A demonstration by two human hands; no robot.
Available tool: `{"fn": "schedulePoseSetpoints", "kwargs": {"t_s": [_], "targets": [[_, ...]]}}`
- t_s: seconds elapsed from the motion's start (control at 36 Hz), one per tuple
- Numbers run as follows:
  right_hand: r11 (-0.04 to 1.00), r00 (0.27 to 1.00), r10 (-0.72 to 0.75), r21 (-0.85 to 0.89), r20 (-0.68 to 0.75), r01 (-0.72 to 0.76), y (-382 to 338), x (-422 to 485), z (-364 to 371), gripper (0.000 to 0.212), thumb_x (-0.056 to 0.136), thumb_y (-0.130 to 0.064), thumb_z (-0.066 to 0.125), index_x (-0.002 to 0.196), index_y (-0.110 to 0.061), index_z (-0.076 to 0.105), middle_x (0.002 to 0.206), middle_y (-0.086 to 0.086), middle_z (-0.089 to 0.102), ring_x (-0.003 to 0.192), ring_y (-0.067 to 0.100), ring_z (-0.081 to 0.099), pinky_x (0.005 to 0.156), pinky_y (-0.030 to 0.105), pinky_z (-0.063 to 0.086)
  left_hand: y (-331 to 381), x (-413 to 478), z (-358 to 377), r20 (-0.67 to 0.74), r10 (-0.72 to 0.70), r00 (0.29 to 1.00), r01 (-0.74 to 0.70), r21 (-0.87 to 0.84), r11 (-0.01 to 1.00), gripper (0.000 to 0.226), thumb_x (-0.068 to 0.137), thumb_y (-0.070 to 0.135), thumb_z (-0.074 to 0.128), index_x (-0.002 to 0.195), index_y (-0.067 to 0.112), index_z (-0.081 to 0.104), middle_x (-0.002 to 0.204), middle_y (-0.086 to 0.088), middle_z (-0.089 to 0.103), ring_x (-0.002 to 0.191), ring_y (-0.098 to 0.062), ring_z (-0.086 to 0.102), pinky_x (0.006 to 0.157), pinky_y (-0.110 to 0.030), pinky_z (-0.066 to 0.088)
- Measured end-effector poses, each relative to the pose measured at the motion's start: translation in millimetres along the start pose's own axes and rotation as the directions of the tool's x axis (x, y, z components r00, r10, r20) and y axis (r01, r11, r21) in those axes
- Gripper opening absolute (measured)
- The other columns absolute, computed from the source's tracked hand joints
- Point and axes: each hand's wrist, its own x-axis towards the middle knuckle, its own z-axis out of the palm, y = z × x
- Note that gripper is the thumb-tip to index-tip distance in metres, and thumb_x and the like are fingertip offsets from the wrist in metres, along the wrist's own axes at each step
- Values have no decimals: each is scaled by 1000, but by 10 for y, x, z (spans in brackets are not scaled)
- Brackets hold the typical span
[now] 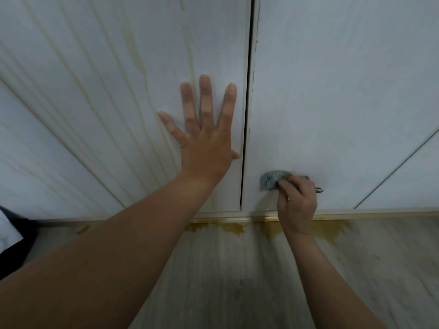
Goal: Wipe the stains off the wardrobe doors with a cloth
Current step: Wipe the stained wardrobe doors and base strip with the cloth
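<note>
— Left forearm (118, 245) nearest the lens, reaching up. Left hand (206, 148) lay flat on the left door (95, 67), fingers straight and spread, thumb at the door's inner edge beside the gap (247, 115). It held nothing.

— And the cloth?

— Cloth (273, 179) was bunched in the right hand (298, 207), fingers curled round it. It was pressed to the right door (344, 79) near the bottom edge, just beside the inner edge. A dark loop stuck out on the far side of the fist.

— How would it handle?

— Judged it soft, light and limp; a wad like that should mould to a flat panel. Best gripped as it was, gathered in the fist with a pad left proud of the fingers. Damp or dry, could not tell.

— The doors?

— Stiff flat panels, likely to give a little under pressure. The flat left hand looked like bracing.

— Stains?

— Yellowish streaks (137, 55) ran down the left door, many of them. The right door looked mostly clean, with brown flecks along its inner edge. Brown puddles (332, 230) sat on the floor (213, 293) against the base rail (237, 219).

— Room to move?

— Plenty above and to the right of the cloth for long strokes. Little below it, as the bottom edge and rail were close. The gap was close on the left, and the cloth could snag there. The braced hand covered part of the left door.
</note>
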Motion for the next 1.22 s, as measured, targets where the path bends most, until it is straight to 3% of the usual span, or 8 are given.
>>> {"fn": "schedulePoseSetpoints", "kwargs": {"t_s": [0.19, 0.31, 0.44, 0.67, 0.86, 0.92, 1.06, 1.22], "targets": [[999, 984, 33, 27, -176, -28, -154, 116, 91, 14, 82, 14, 70, 88, 3, 76, 92, 20, 66, 90, 29, 55, 81, 40, 49, 1, 4, 13, -29, -9, 1000, 9, 15, 1000, 149, 53, 74, 82, 164, 25, -4, 166, -21, -3, 153, -52, 7, 105, -86, 14], [988, 988, 154, -28, 15, -154, -26, -412, 281, 10, 83, 7, 66, 84, 0, 74, 90, 18, 65, 86, 33, 55, 75, 39, 48, 0, 2, 26, -34, -5, 999, 7, 42, 999, 152, 52, 77, 80, 164, 25, -9, 166, -22, -1, 153, -52, 9, 105, -86, 15], [914, 863, 404, -107, 303, -391, 206, -772, 308, 22, 68, 14, 76, 83, -1, 74, 92, 16, 65, 84, 37, 61, 71, 38, 54, 1, 3, 16, -33, -9, 999, 11, 54, 998, 153, 50, 78, 80, 164, 25, -8, 169, -26, 12, 153, -53, 12, 106, -86, 15], [960, 961, 278, 38, 1, -278, 31, -454, 308, 12, 85, 2, 68, 95, 1, 74, 101, 19, 65, 96, 30, 55, 83, 31, 46, 5, 7, 27, -23, -10, 1000, 11, 30, 1000, 151, 52, 78, 81, 163, 24, -6, 166, -24, 0, 153, -55, 7, 105, -87, 10], [963, 960, 269, 12, -80, -269, 35, -735, 616, 15, 91, 0, 57, 95, 2, 72, 103, 25, 63, 95, 36, 52, 82, 37, 43, 10, -5, 45, -36, -14, 999, 17, 83, 996, 154, 47, 82, 80, 164, 25, -2, 168, -25, 10, 152, -54, 11, 108, -85, 11], [920, 916, 392, -38, 79, -391, 57, -948, 650, 15, 87, 3, 59, 96, 4, 72, 104, 24, 63, 95, 37, 55, 80, 33, 42, 4, 0, 47, -32, -9, 999, 12, 83, 996, 154, 47, 82, 80, 164, 25, -3, 167, -24, 7, 152, -54, 11, 108, -85, 10], [691, 602, 697, -140, 389, -709, 220, -1240, 496, 18, 92, 2, 61, 103, -1, 74, 102, 18, 71, 91, 30, 65, 79, 30, 42, -15, 2, 49, -19, 6, 1000, -5, 36, 999, 157, 49, 80, 82, 162, 28, -14, 165, -19, -7, 153, -52, 4, 107, -86, 9], [719, 692, 670, -2, 269, -695, 20, -643, 191, 18, 83, 7, 68, 95, -6, 74, 95, 9, 65, 90, 33, 64, 80, 29, 45, -43, -16, 60, -44, 20, 999, -19, 40, 999, 158, 51, 75, 84, 162, 27, -17, 166, -19, -7, 153, -48, -1, 107, -86, 12]]}}
